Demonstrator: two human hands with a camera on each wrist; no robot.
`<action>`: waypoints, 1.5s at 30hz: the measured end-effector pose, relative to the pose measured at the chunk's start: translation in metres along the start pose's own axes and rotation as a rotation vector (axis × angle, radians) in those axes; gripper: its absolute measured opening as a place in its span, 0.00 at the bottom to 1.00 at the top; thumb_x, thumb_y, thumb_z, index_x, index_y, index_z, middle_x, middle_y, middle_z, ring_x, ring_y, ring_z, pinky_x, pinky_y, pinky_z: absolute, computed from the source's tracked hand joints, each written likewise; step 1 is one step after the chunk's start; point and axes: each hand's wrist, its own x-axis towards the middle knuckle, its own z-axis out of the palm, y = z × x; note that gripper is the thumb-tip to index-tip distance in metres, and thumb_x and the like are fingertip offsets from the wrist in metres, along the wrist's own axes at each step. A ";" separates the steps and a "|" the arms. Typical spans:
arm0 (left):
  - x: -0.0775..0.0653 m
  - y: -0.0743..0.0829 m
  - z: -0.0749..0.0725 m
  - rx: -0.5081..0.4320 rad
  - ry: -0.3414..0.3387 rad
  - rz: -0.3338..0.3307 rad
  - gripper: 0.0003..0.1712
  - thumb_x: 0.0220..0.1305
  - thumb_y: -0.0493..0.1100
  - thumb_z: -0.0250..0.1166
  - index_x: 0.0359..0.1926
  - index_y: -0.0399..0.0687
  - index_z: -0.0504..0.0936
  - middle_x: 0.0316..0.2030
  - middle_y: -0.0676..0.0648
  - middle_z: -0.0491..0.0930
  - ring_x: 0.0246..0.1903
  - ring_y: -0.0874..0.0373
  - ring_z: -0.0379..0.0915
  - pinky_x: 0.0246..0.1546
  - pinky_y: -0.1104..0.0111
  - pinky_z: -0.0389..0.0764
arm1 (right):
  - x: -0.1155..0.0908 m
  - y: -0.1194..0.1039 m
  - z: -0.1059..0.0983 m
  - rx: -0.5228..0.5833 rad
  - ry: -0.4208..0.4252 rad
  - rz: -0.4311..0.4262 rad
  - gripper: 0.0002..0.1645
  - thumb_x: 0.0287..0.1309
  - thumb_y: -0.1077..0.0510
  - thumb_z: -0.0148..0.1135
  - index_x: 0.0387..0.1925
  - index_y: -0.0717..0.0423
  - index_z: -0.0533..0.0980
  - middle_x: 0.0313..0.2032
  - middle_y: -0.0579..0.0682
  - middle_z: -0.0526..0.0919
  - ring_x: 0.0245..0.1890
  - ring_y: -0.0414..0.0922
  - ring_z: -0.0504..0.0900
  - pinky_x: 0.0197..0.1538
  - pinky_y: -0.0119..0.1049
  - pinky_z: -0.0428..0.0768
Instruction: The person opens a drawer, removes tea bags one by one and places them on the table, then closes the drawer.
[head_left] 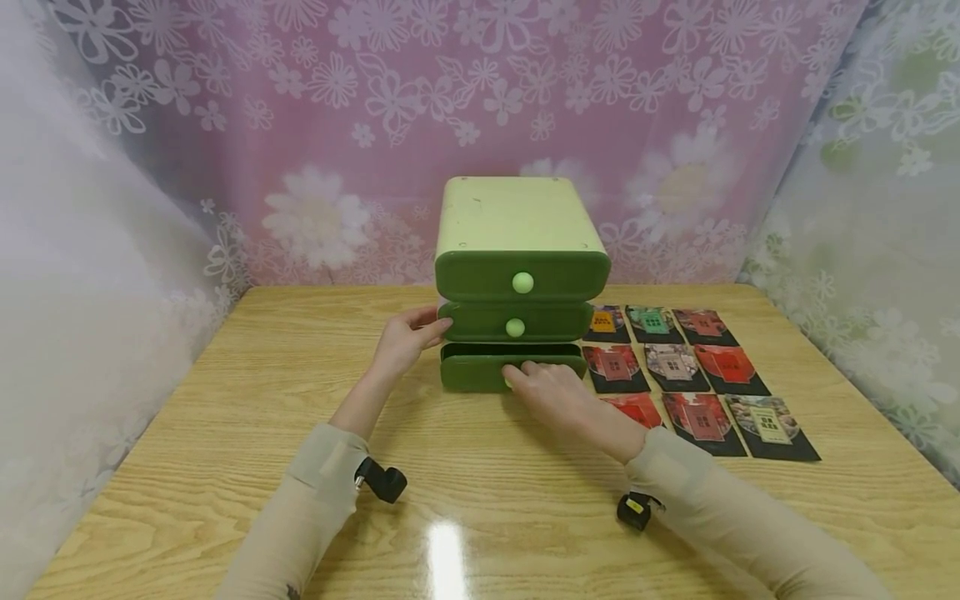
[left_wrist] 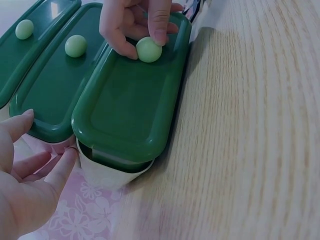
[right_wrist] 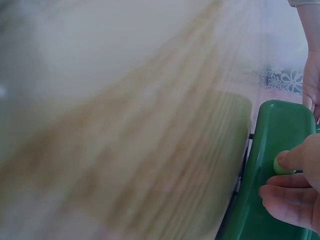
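Note:
A small cream cabinet (head_left: pixel 517 212) with three stacked green drawers stands at the middle of the table. Its bottom drawer (head_left: pixel 472 374) sits slightly pulled out, with a dark gap along the top edge. My right hand (head_left: pixel 558 396) pinches that drawer's round pale green knob (left_wrist: pixel 149 49) between thumb and fingers. At the cabinet's left side is my left hand (head_left: pixel 405 340); in the left wrist view its thumb touches the end of the middle drawer (left_wrist: pixel 50 95) while the extended fingers rest against the side. The top drawer (head_left: pixel 480 277) looks closed.
Several flat packets, among them a red one (head_left: pixel 727 369) and a green one (head_left: pixel 654 323), lie in rows on the wooden table (head_left: pixel 300 358) right of the cabinet. A pink floral curtain (head_left: pixel 375 125) hangs behind.

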 end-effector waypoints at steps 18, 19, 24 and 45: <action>0.013 -0.021 -0.001 0.020 0.025 0.049 0.29 0.56 0.46 0.62 0.55 0.36 0.66 0.50 0.39 0.69 0.42 0.54 0.70 0.44 0.69 0.76 | 0.008 0.008 -0.002 0.119 -0.126 0.045 0.08 0.55 0.62 0.56 0.37 0.53 0.67 0.16 0.45 0.66 0.10 0.38 0.59 0.07 0.28 0.56; 0.013 -0.020 -0.001 0.018 0.024 0.050 0.29 0.56 0.46 0.62 0.55 0.36 0.66 0.50 0.39 0.69 0.42 0.54 0.70 0.44 0.69 0.76 | 0.009 0.008 -0.003 0.122 -0.128 0.046 0.08 0.55 0.62 0.56 0.37 0.53 0.68 0.16 0.45 0.65 0.10 0.38 0.59 0.08 0.28 0.55; 0.012 -0.020 -0.001 0.018 0.023 0.051 0.28 0.56 0.45 0.62 0.55 0.36 0.66 0.49 0.40 0.70 0.43 0.54 0.70 0.44 0.70 0.76 | 0.010 0.010 -0.004 0.137 -0.147 0.052 0.09 0.55 0.62 0.55 0.38 0.53 0.68 0.16 0.44 0.64 0.10 0.38 0.58 0.09 0.28 0.51; 0.013 -0.022 0.000 0.026 0.030 0.040 0.29 0.56 0.47 0.62 0.56 0.38 0.66 0.50 0.42 0.69 0.43 0.56 0.70 0.44 0.70 0.76 | 0.018 0.019 0.000 0.097 -0.131 0.025 0.07 0.55 0.62 0.53 0.37 0.54 0.67 0.15 0.45 0.63 0.09 0.38 0.58 0.07 0.30 0.54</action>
